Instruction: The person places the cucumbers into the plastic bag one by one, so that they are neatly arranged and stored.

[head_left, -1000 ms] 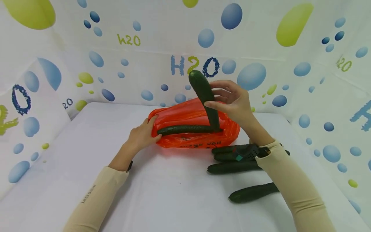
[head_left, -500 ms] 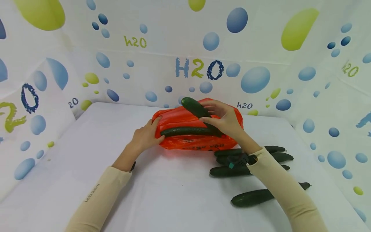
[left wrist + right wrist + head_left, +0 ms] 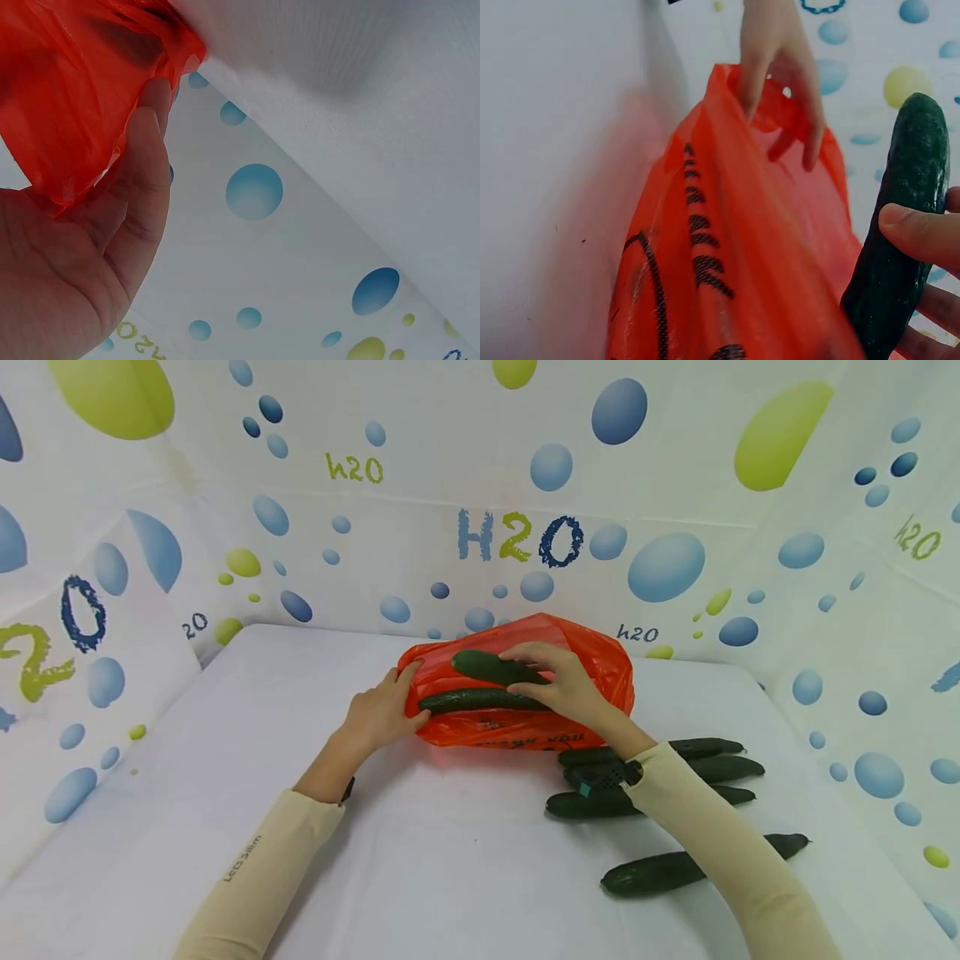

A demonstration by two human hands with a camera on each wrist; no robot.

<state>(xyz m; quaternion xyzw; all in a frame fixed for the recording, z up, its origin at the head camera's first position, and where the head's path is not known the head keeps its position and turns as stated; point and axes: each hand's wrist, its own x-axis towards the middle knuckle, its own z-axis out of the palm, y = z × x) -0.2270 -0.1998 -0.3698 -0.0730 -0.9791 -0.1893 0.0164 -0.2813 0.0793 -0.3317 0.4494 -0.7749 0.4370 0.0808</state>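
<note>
Cucumbers are going into an orange plastic bag [image 3: 525, 693] that lies on its side toward the far edge of the white table [image 3: 450, 860], and the work looks to me a little under halfway through. One cucumber [image 3: 480, 700] already lies lengthwise in the bag's mouth, nearly level, and a second cucumber [image 3: 495, 667] sits just above and behind it, almost horizontal, held in the right hand [image 3: 566, 689]. That hand's fingers and thumb are curled round the second cucumber's right half; the right wrist view shows the thumb pressed on its dark skin, with the bag's printed side just beside it. Whether this cucumber rests on the plastic or hangs just above it, I cannot tell. The left hand [image 3: 382, 714] grips the bag's left rim, thumb on top and fingers folded into the orange film, keeping the opening spread; the left wrist view shows the film bunched against the palm. Four cucumbers wait near the right edge of the table: three close together [image 3: 712, 768], partly hidden under the right forearm, and one apart [image 3: 675, 870], nearer the front edge. So, as I judge it, one is bagged, one is nearly placed, and four are left to load.
</note>
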